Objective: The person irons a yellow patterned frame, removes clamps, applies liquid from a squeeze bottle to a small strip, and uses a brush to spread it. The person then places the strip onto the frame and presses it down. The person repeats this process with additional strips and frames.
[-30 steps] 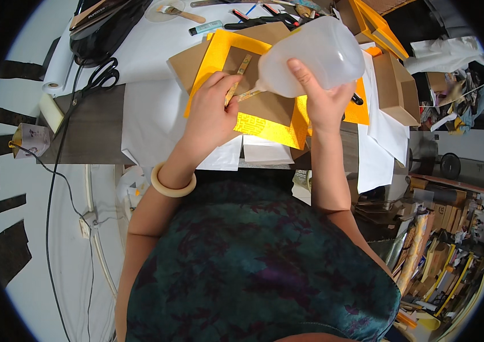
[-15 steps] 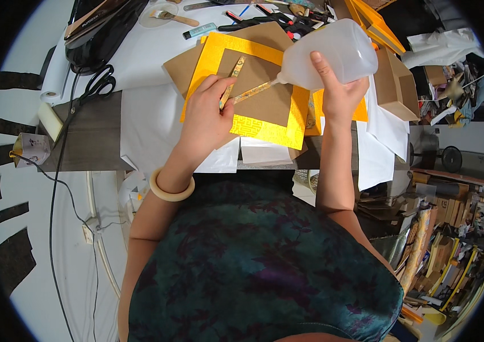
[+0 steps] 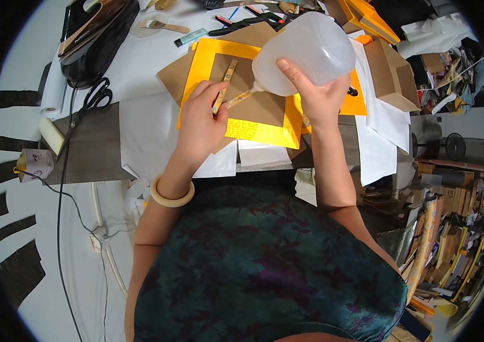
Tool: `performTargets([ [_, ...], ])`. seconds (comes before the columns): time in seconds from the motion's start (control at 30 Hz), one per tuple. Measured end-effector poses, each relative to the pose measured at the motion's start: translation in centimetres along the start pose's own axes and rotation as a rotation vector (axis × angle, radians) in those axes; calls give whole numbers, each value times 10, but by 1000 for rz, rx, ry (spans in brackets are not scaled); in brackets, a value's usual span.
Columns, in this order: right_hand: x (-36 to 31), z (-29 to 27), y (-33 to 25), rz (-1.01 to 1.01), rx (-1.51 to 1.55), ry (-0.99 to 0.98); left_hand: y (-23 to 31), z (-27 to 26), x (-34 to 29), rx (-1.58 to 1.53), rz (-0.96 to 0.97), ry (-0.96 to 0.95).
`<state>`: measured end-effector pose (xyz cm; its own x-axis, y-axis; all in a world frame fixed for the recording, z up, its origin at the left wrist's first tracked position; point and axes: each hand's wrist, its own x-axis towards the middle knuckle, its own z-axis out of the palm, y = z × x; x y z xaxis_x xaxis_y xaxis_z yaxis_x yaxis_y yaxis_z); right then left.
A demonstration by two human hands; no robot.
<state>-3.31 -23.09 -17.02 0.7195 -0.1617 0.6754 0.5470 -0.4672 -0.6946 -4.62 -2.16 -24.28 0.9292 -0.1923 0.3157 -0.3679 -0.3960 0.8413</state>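
Note:
My right hand [image 3: 320,100] is wrapped round a large translucent white squeeze bottle [image 3: 310,48], tipped so its narrow nozzle points left and down. The nozzle tip meets a slim gold patterned strip [image 3: 239,99]. Pinched in my left hand [image 3: 202,122] is this strip together with a second patterned strip [image 3: 229,73]; whether the two are joined is hidden by my fingers. Beneath them lies a yellow rectangular frame [image 3: 198,74] around a brown board [image 3: 262,117]. A maze-like pattern shows on the frame's near side.
Scissors [image 3: 98,94] and a black-and-tan device [image 3: 96,43] lie to the left. A brush [image 3: 165,25] rests on a round clear lid, near a teal tube [image 3: 190,37]. Black-handled tools [image 3: 247,25] lie behind the frame. An open cardboard box [image 3: 390,74] stands at the right.
The bottle has moved left, its nozzle sliding along the strip closer to my left hand. My left hand keeps its pinch. The whole view has shifted slightly.

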Motion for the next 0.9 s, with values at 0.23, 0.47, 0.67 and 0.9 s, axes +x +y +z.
performTargets([
  [0.23,2,-9,5,18,49,16,-3,1,0,-18,22,2],
  [0.47,19,-29,14,180,95,204,-1,0,0,-17,25,18],
  [0.67,74,8,61,793,1307,195,3,-2,-2,-34,3,12],
  [0.9,101,189,34,1240,1600,-111,1,-4,-3,0,-7,-8],
])
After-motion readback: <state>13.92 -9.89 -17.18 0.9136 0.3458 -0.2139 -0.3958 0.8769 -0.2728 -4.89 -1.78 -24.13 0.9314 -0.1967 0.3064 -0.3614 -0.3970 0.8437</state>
